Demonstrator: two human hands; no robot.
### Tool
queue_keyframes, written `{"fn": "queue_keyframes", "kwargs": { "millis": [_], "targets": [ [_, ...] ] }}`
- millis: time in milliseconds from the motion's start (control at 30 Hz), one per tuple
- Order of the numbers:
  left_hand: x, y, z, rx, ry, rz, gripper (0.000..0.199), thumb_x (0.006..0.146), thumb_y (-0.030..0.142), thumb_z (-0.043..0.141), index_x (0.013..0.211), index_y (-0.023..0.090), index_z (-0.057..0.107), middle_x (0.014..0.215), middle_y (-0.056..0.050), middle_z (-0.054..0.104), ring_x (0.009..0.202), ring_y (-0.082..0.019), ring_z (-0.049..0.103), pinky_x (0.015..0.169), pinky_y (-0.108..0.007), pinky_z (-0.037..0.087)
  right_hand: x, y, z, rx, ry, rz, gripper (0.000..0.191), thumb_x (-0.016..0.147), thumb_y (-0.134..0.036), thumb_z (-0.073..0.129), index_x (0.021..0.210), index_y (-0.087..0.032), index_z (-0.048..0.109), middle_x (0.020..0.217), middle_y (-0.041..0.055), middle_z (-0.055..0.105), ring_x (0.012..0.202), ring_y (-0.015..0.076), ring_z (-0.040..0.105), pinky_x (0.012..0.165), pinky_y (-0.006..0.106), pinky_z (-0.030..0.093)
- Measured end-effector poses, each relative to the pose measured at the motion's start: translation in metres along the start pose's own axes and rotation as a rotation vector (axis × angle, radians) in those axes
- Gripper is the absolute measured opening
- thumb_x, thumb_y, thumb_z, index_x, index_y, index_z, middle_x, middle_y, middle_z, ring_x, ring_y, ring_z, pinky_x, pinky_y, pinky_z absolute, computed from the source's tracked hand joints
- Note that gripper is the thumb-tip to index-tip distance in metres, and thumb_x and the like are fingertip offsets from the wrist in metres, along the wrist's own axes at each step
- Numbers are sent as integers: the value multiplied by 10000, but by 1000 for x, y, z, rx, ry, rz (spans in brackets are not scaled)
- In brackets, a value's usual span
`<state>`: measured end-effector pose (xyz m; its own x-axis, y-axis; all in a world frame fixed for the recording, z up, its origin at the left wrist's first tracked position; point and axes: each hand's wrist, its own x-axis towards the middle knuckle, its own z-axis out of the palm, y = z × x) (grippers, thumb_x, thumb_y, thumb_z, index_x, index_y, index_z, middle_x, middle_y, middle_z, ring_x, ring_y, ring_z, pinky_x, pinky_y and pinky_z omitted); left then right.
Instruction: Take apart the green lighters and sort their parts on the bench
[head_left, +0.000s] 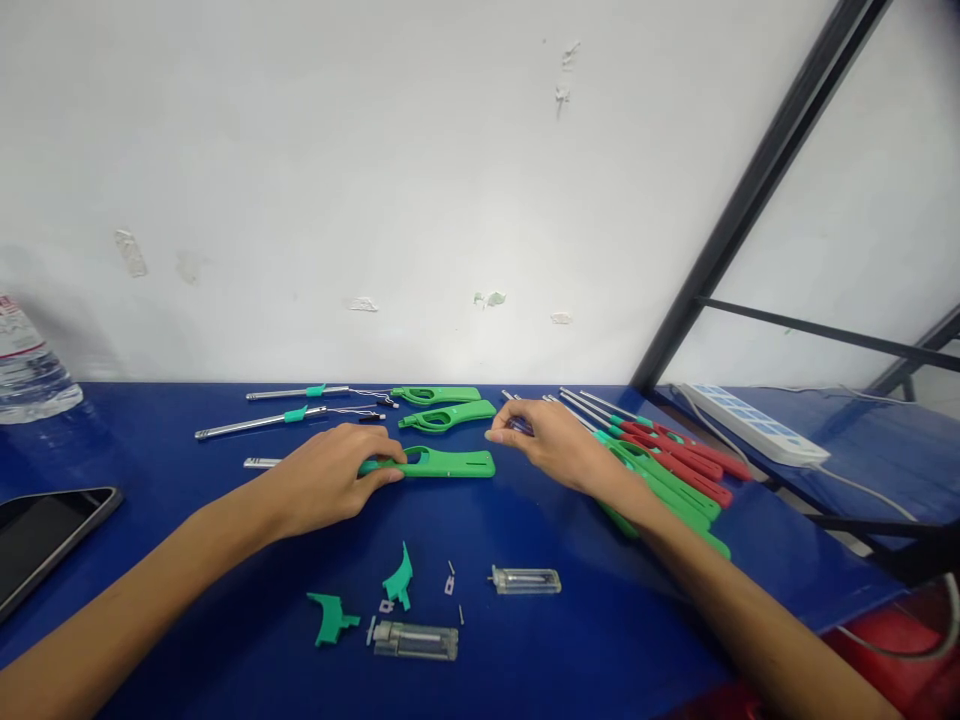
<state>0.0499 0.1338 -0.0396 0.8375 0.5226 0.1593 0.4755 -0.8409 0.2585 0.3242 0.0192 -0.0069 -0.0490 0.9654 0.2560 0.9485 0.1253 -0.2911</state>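
My left hand (337, 475) is closed on a long-nosed green lighter (457, 464) lying on the blue table, gripping it near the trigger opening. Its metal tube (259, 463) sticks out to the left, beyond the hand. Beyond it lie two green handle shells (450, 414) and two metal tubes (259, 424) with thin wires. My right hand (544, 435) is above the table right of the shells, fingers pinched together; a small dark bluish bit shows at them, too hidden to name. Nearer me are teal triggers (330, 617), clear fuel tanks (416, 641) and tiny parts (450, 585).
Several red and green lighters (667, 480) lie in a fan by my right forearm. Another clear tank (526, 581) rests nearby. A phone (52, 540) and a water bottle (34, 365) stand or lie at left. On the right are a power strip (754, 425) and a black metal frame (739, 225).
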Motion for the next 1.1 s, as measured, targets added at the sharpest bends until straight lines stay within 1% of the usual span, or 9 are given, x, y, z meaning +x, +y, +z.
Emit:
{"fn": "queue_keyframes", "kwargs": {
  "millis": [167,267,333,400,500,667,767,1100],
  "targets": [
    [0,4,-3,11,-2,-3,301,965,441,464,1035,283,710,1079,-29,713,1008,-266,640,824,-360,474,-1,2,8,-143,-59,-2,271,962,-480,585,921,-242,709,921,16,752,866,192,685,693,264,407],
    [0,6,-4,16,-6,-3,293,966,432,466,1033,284,709,1069,-28,715,985,-262,645,818,-359,472,-3,-2,18,-241,-84,-20,358,1009,-493,477,893,-220,677,882,44,741,837,213,689,651,282,378],
    [0,6,-4,16,-6,-1,284,966,426,469,1032,288,708,1063,-24,714,982,-258,645,826,-358,469,-5,-7,24,-316,-99,-40,392,1046,-450,382,899,-201,647,861,72,732,788,229,690,621,302,352],
    [0,5,-4,16,-8,0,278,966,424,471,1035,293,707,1057,-20,714,976,-253,645,825,-353,466,-7,-12,27,-384,-115,-73,376,1063,-382,322,940,-190,621,872,91,724,748,236,687,598,316,327],
    [0,5,-4,19,-10,-5,273,968,416,472,1035,294,706,1046,-17,713,972,-250,642,822,-351,462,-8,-14,28,-456,-140,-133,318,1063,-318,310,987,-191,592,900,88,713,736,235,685,579,327,303],
    [0,6,-4,27,-16,5,269,968,407,474,1027,288,708,1026,-20,712,982,-259,635,816,-350,455,-8,-13,25,-523,-161,-173,273,1062,-305,327,1000,-187,566,919,70,704,738,223,688,563,338,292],
    [0,5,-4,35,-15,2,278,974,411,469,1044,281,704,1050,-28,710,993,-263,631,813,-351,453,-8,-12,24,-544,-167,-179,268,1066,-307,323,1013,-187,558,926,60,704,747,221,689,559,337,289],
    [-1,6,-4,35,-33,-2,279,982,418,459,1047,285,696,1068,-22,705,1013,-264,626,812,-348,456,-8,-13,18,-587,-183,-184,256,1060,-300,344,1023,-175,565,937,72,699,726,210,676,541,346,256]
  ]
}}
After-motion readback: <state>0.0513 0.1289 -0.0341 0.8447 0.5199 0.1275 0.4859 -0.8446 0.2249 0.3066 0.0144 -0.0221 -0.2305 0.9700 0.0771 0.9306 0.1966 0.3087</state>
